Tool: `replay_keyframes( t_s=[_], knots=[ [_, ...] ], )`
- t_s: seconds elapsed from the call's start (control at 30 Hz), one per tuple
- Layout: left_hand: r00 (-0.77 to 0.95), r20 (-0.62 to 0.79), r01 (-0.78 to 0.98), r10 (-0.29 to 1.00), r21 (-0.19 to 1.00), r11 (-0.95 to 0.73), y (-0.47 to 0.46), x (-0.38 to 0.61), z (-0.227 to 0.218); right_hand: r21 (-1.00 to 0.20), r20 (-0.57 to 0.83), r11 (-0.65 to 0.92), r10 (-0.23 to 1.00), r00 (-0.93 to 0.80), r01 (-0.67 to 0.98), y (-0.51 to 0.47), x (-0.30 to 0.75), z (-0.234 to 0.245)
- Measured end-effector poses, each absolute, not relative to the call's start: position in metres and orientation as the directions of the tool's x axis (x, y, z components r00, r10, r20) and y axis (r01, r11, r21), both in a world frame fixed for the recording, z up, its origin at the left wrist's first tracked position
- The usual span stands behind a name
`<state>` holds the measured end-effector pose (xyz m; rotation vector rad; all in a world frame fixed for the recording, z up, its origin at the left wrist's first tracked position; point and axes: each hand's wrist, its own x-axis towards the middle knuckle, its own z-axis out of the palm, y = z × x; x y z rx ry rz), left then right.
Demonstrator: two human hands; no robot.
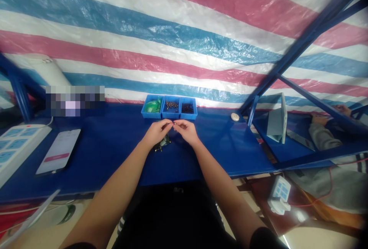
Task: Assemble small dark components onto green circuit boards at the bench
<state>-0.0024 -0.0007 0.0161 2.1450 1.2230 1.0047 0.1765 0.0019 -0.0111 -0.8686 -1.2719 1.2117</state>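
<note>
My left hand (156,132) and my right hand (187,131) meet fingertip to fingertip above the blue table. Both are closed in a pinch, and whatever lies between the tips is too small to make out. Partly hidden under my left hand is a small dark pile with gold-coloured bits (162,144). Just beyond my fingers three blue bins stand side by side. A green plastic bag fills the left bin (150,115), small metallic pieces lie in the middle bin (170,115), and the right bin (188,116) contains small black pieces.
On the left of the table (115,153) lie a phone (59,151) and a white power strip (21,145). A round pale object (235,117) sits near the blue frame at right. Beyond it are a tablet in a stand (278,120) and another person's sleeve (323,136).
</note>
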Motion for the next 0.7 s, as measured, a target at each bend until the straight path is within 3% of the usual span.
replay_keyframes(
  t_s=[0.7],
  knots=[
    [0.309, 0.386, 0.501, 0.869, 0.711, -0.494, 0.0003, -0.0018, 0.0120, -0.963, 0.235, 0.222, 0.969, -0.074, -0.154, -0.0009, 0.1760, -0.0067]
  ],
)
